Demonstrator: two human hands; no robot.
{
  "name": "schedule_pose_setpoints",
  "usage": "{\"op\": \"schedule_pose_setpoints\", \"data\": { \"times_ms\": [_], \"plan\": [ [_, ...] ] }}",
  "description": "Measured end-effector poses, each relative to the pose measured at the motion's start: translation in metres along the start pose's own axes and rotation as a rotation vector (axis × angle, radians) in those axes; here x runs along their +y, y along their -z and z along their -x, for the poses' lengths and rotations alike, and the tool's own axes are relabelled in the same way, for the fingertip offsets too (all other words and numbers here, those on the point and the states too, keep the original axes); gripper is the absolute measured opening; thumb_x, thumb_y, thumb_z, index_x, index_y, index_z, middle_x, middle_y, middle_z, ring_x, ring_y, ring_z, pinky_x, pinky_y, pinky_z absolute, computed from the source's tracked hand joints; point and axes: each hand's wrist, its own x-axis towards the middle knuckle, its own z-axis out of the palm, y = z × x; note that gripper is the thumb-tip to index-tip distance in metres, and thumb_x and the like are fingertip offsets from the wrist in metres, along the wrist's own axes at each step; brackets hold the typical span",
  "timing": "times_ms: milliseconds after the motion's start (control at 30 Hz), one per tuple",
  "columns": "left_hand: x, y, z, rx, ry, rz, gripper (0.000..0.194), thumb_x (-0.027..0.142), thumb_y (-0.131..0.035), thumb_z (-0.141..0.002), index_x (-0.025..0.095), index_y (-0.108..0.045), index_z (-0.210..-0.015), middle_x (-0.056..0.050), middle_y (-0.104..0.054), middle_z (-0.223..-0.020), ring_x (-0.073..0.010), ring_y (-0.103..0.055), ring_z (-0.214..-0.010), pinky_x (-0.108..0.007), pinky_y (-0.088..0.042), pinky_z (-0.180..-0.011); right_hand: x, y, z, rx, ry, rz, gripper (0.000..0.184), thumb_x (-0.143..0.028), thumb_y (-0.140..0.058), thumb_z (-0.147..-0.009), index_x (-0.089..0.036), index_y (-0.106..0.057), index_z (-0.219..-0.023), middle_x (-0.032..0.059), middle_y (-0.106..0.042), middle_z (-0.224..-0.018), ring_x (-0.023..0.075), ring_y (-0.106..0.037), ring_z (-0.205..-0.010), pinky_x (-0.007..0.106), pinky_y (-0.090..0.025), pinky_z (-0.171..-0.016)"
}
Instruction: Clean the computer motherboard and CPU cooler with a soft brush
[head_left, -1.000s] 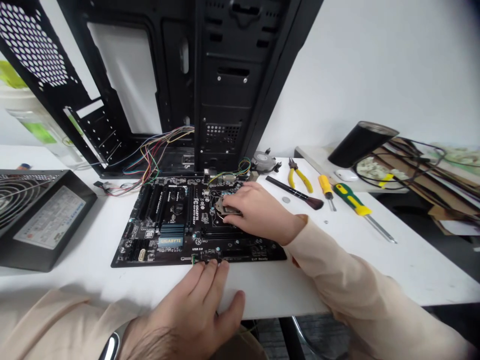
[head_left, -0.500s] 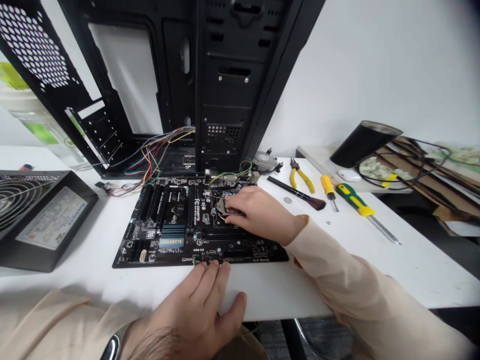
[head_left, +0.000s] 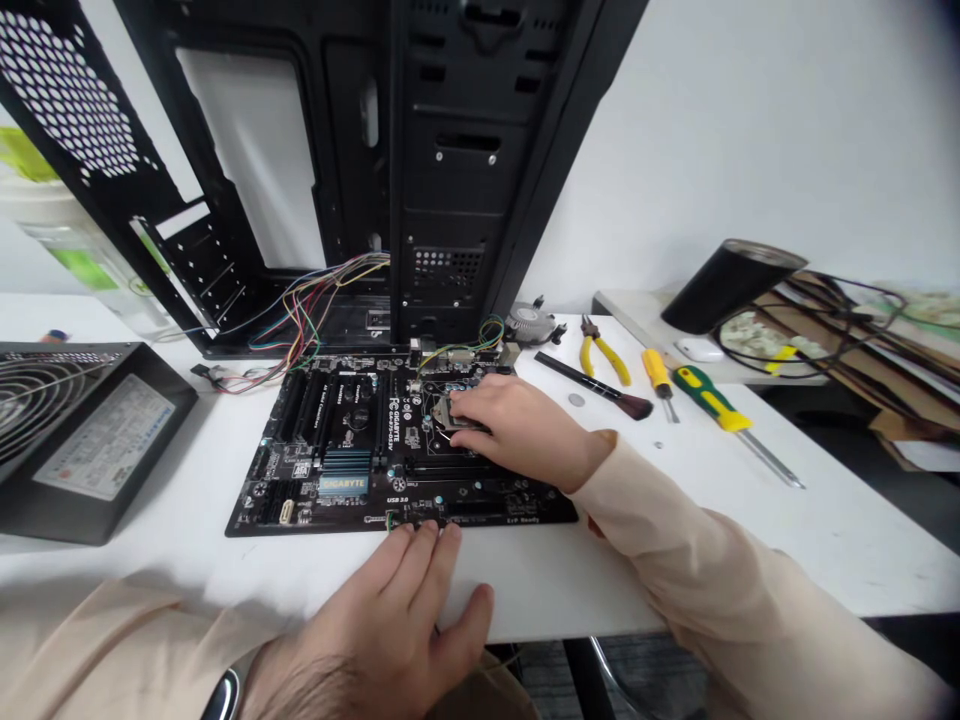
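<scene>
Now right hand (head_left: 525, 430) curled over metal CPU socket bracket (head_left: 450, 412), fingertips on it, grip impossible to tell; left hand (head_left: 382, 620) open, fingers resting on near edge of Gigabyte motherboard (head_left: 337, 430), board flat on white table (head_left: 172, 540), black-handled brush (head_left: 592, 385) nearby.

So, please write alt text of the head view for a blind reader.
A person's right hand rests on the CPU socket of a black Gigabyte motherboard on a white table, and the left hand touches the board's near edge. An open PC case stands behind; a power supply lies left, pliers and screwdrivers right.
</scene>
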Motion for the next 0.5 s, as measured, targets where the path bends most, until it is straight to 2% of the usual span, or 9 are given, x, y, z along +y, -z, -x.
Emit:
{"op": "schedule_pose_setpoints", "data": {
  "times_ms": [200,333,500],
  "plan": [
    [-0.0003,-0.0011,0.0025,0.006,-0.004,-0.005,0.029,0.029,-0.046,-0.094,0.017,-0.048,-0.121,-0.016,-0.069,-0.112,-0.0286,-0.064,-0.102,-0.047,-0.032,-0.102,0.0012,-0.0027,0.0008,0.050,0.034,0.009,0.017,-0.031,-0.063,-0.089,-0.015,-0.069,-0.092,0.0091,-0.074,-0.101,0.0238,-0.065,-0.092,0.036,-0.048,-0.085],
    [0.0002,-0.0022,0.0040,-0.011,-0.011,-0.022,0.031,0.031,-0.046,-0.094,0.018,-0.047,-0.123,-0.017,-0.066,-0.115,-0.0286,-0.063,-0.104,-0.047,-0.032,-0.102,0.0015,-0.0034,0.0002,0.041,0.033,0.011,0.017,-0.030,-0.064,-0.089,-0.015,-0.069,-0.092,0.0096,-0.074,-0.102,0.0243,-0.065,-0.092,0.037,-0.049,-0.085],
    [-0.0004,-0.0006,0.0014,0.004,-0.005,-0.004,0.027,0.026,-0.044,-0.095,0.017,-0.049,-0.120,-0.015,-0.069,-0.110,-0.0285,-0.066,-0.100,-0.047,-0.032,-0.101,0.0007,-0.0028,-0.0002,0.019,0.020,0.010,0.018,-0.031,-0.063,-0.089,-0.014,-0.069,-0.093,0.0099,-0.074,-0.105,0.0255,-0.065,-0.094,0.038,-0.049,-0.086]
  ]
}}
